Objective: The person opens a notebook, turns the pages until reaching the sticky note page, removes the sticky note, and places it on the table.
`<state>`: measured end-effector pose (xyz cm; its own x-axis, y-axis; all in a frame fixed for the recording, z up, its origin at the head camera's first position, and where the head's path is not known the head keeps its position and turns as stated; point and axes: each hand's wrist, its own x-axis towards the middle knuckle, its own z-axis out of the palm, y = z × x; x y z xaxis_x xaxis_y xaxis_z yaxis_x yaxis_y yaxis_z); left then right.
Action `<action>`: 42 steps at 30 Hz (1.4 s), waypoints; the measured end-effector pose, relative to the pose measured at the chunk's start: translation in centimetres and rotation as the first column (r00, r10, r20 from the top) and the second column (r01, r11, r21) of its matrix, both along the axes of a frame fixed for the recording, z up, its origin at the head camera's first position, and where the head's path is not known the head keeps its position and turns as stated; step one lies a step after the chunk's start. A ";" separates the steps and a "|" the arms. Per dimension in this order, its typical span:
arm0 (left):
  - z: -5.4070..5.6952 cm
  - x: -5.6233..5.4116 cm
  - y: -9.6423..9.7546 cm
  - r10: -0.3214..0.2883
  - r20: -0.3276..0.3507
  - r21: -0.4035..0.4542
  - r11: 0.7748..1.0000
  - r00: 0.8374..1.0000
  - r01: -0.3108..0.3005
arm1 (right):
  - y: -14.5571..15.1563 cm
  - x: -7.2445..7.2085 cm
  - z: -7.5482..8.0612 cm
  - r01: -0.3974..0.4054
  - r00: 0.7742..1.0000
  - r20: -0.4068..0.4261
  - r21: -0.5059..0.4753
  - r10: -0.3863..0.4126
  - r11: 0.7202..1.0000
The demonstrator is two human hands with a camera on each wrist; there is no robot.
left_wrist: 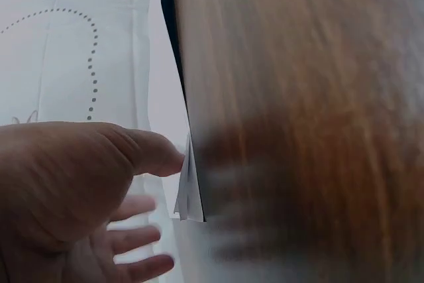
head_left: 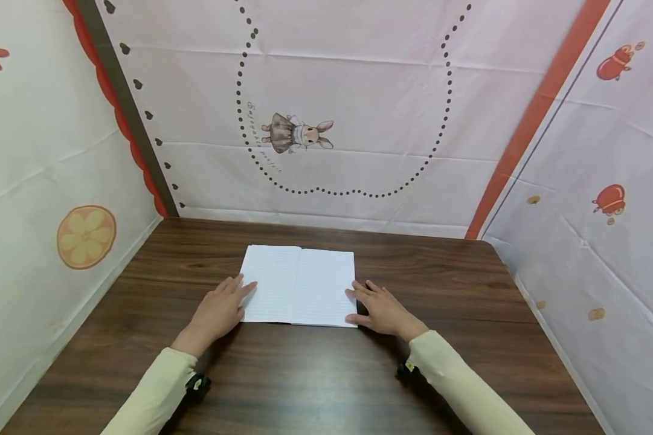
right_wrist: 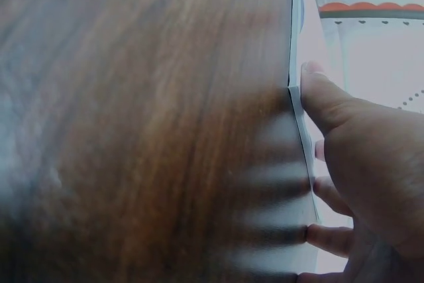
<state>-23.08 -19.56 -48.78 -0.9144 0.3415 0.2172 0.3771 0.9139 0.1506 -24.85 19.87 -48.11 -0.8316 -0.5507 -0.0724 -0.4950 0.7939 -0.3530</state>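
Note:
An open notebook with white ruled pages lies flat on the dark wooden table, its centre fold running away from the person. The left hand rests at the notebook's left edge with fingers spread, index fingertip on the left page. In the left wrist view, the left thumb touches slightly fanned page edges at a corner. At the opposite edge, the right hand lies with spread fingers, some fingertips on the right page. The right thumb presses on the page near the front edge in the right wrist view.
The brown wood-grain table extends around the notebook on all sides. Printed cloth hangs behind it, with a rabbit figure, and at both sides. Dark straps with small devices sit at both wrists, by the pale sleeves.

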 end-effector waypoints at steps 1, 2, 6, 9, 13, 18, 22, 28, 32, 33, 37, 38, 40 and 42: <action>0.0 0.0 -0.1 -0.047 0.000 -0.003 0.999 0.999 0.047 | 0.0 0.0 0.0 0.000 1.000 -0.002 -0.001 0.000 1.000; -0.1 0.0 -0.2 -0.089 0.000 -0.005 0.996 0.996 0.089 | 0.0 0.0 0.0 -0.001 1.000 -0.003 -0.002 0.001 1.000; -0.1 -0.2 -0.8 -0.179 0.050 -0.002 0.984 0.983 0.179 | -0.1 0.0 0.0 0.001 1.000 0.000 -0.007 -0.001 1.000; -0.1 -0.2 -1.3 -0.194 0.127 0.022 0.981 0.973 0.193 | 0.0 0.0 0.0 0.003 1.000 0.005 -0.008 -0.003 1.000; 0.1 -0.1 -1.9 -0.205 0.202 0.086 0.978 0.958 0.191 | 0.2 0.0 0.0 0.001 1.000 0.010 0.013 -0.001 1.000; 0.0 -0.1 -2.6 -0.206 0.229 0.129 0.975 0.951 0.180 | 0.6 -0.2 0.1 -0.028 1.000 0.012 0.047 0.027 0.999; -0.2 -0.2 -2.9 -0.214 0.213 0.135 0.973 0.953 0.188 | 0.8 -0.3 0.2 -0.050 0.999 0.008 0.063 0.050 0.997; -0.5 -0.1 -3.2 -0.205 0.213 0.131 0.975 0.955 0.180 | 1.1 -0.4 0.0 -0.055 0.998 0.002 0.069 0.055 0.996; -0.5 0.0 -3.3 -0.203 0.216 0.122 0.976 0.955 0.180 | 1.1 -0.3 0.1 -0.056 0.998 0.008 0.067 0.056 0.996; -0.5 0.0 -3.3 -0.202 0.216 0.121 0.976 0.955 0.179 | 1.0 -0.3 0.1 -0.056 0.998 0.009 0.068 0.055 0.996; -0.5 0.0 -3.3 -0.199 0.220 0.115 0.977 0.955 0.177 | 1.0 -0.4 0.1 -0.052 0.999 0.011 0.074 0.051 0.996; -0.5 0.0 -3.3 -0.197 0.221 0.116 0.978 0.955 0.175 | 1.0 -0.4 0.1 -0.051 0.999 0.009 0.073 0.050 0.996; -0.4 0.0 -3.4 -0.196 0.222 0.114 0.978 0.955 0.174 | 1.0 -0.4 0.0 -0.048 0.999 0.007 0.078 0.047 0.996; -0.5 -0.1 -3.3 -0.199 0.221 0.116 0.977 0.955 0.176 | 0.9 -0.4 0.0 -0.040 0.999 0.006 0.078 0.039 0.996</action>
